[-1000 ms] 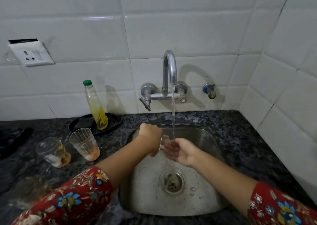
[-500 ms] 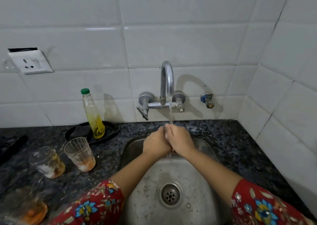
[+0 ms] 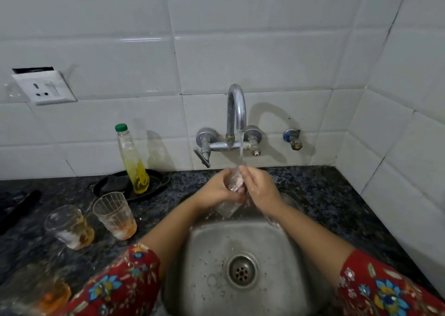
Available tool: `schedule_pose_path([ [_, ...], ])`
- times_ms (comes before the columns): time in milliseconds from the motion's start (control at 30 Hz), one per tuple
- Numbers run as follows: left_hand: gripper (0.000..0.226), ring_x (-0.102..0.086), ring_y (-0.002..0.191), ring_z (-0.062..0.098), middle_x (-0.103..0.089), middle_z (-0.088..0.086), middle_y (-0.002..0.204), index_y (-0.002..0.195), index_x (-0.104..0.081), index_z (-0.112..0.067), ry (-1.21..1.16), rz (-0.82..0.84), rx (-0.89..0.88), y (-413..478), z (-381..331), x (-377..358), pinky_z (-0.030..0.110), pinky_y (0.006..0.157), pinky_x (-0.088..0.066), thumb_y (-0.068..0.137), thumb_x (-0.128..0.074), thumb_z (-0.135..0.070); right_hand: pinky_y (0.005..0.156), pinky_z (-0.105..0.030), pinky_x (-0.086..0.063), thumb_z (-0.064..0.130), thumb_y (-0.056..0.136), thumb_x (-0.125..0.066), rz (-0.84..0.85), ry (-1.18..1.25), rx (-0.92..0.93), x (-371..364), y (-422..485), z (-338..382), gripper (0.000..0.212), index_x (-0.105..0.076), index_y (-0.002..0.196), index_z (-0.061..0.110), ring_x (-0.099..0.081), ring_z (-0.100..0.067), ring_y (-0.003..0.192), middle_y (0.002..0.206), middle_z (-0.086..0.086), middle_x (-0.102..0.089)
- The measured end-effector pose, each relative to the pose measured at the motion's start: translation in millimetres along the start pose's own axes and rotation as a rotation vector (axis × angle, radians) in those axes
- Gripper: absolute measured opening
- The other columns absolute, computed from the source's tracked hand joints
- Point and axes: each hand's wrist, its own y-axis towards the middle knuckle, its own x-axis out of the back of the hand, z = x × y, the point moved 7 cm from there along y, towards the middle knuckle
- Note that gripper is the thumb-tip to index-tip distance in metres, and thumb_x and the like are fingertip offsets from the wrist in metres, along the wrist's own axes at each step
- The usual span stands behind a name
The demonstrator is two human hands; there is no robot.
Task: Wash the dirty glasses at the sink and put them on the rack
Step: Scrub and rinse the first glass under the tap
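White wall tiles (image 3: 252, 58) rise behind both hands; dark speckled worktop (image 3: 332, 195) flanks the steel sink (image 3: 204, 255) beneath them. No writing is legible. Left hand (image 3: 216, 190) wraps a clear glass (image 3: 228, 207) under the tap (image 3: 237, 113) stream; right hand (image 3: 261, 190) presses against it. Left of them stand two stained glasses (image 3: 113, 215) and a bottle (image 3: 133, 161) of yellow liquid.
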Motion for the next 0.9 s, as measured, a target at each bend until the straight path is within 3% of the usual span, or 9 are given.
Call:
schedule_pose_path([
  [100,0.03,-0.068,0.081,0.018,-0.068,0.008,0.091,0.1,-0.059,-0.003,-0.015,0.104,0.01,-1,1,-3,0.038,0.084,-0.056,0.073,-0.072,-0.002,0.064,-0.034,-0.051,0.033,0.101,-0.038,0.011,0.113,-0.041,3,-1,-2,0.039,-0.055,0.067,0.024,-0.06,-0.014,0.056,0.057,0.001,-0.061],
  [233,0.051,-0.067,0.083,0.022,-0.068,0.002,0.095,0.107,-0.051,-0.018,0.536,-0.283,-0.021,-1,-4,-5,0.038,0.076,-0.057,0.064,-0.077,-0.029,0.067,-0.031,-0.05,0.037,0.101,-0.032,0.08,-0.088,-0.174,-2,16,1,0.047,-0.053,0.063,0.021,-0.06,-0.014,0.055,0.053,0.003,-0.06],
  [333,0.036,-0.068,0.084,0.023,-0.068,0.007,0.094,0.104,-0.057,-0.008,-0.027,0.1,-0.036,5,-5,-11,0.033,0.078,-0.056,0.072,-0.072,-0.003,0.066,-0.036,-0.052,0.039,0.1,-0.035,0.098,-0.076,-0.072,3,15,5,0.043,-0.054,0.067,0.02,-0.059,-0.014,0.056,0.058,0.003,-0.059],
  [400,0.04,-0.065,0.085,0.028,-0.066,0.013,0.092,0.109,-0.056,0.002,-0.207,0.183,0.045,9,5,-8,0.04,0.083,-0.052,0.071,-0.069,0.0,0.065,-0.038,-0.051,0.038,0.1,-0.037,0.137,0.036,-0.059,1,8,7,0.042,-0.056,0.069,0.018,-0.057,-0.013,0.054,0.058,0.003,-0.058],
  [533,0.066,-0.065,0.089,0.023,-0.065,0.005,0.1,0.122,-0.045,-0.01,0.076,-0.121,-0.002,7,9,-12,0.04,0.083,-0.055,0.064,-0.075,-0.008,0.065,-0.035,-0.046,0.043,0.1,-0.033,0.155,-0.097,-0.205,-8,15,0,0.048,-0.049,0.063,0.018,-0.054,-0.017,0.056,0.058,-0.001,-0.055],
  [633,0.074,-0.066,0.096,0.02,-0.059,0.007,0.114,0.131,-0.032,-0.018,-0.121,-0.22,0.026,6,26,-11,0.03,0.078,-0.057,0.073,-0.077,-0.012,0.062,-0.029,-0.04,0.038,0.102,-0.031,0.08,0.016,-0.348,-14,12,-10,0.046,-0.054,0.068,0.017,-0.053,-0.015,0.062,0.063,0.001,-0.053],
  [733,0.052,-0.068,0.092,0.025,-0.065,0.014,0.108,0.128,-0.047,-0.009,-0.624,-0.189,0.347,1,46,-27,0.034,0.067,-0.056,0.085,-0.069,-0.03,0.09,-0.03,-0.045,0.028,0.104,-0.03,0.051,0.348,-0.499,-28,-6,-23,0.038,-0.062,0.112,0.011,-0.059,-0.021,0.107,0.109,-0.006,-0.064],
  [800,0.034,-0.065,0.091,0.023,-0.068,0.01,0.1,0.115,-0.062,-0.015,-0.759,-0.118,0.469,-5,45,-43,0.034,0.068,-0.052,0.095,-0.052,-0.041,0.109,-0.033,-0.032,0.029,0.104,-0.028,0.155,0.275,-0.5,-35,-15,-23,0.041,-0.044,0.14,0.016,-0.04,-0.021,0.135,0.145,-0.006,-0.043],
  [900,0.043,-0.055,0.115,0.027,-0.063,0.011,0.118,0.124,-0.059,-0.018,-0.885,-0.112,0.448,-2,47,-46,0.042,0.088,-0.047,0.1,-0.037,-0.046,0.117,-0.035,-0.018,0.028,0.103,-0.029,0.311,-0.019,-0.379,-35,-23,-17,0.048,-0.024,0.15,0.02,-0.019,-0.018,0.146,0.16,0.003,-0.015],
])
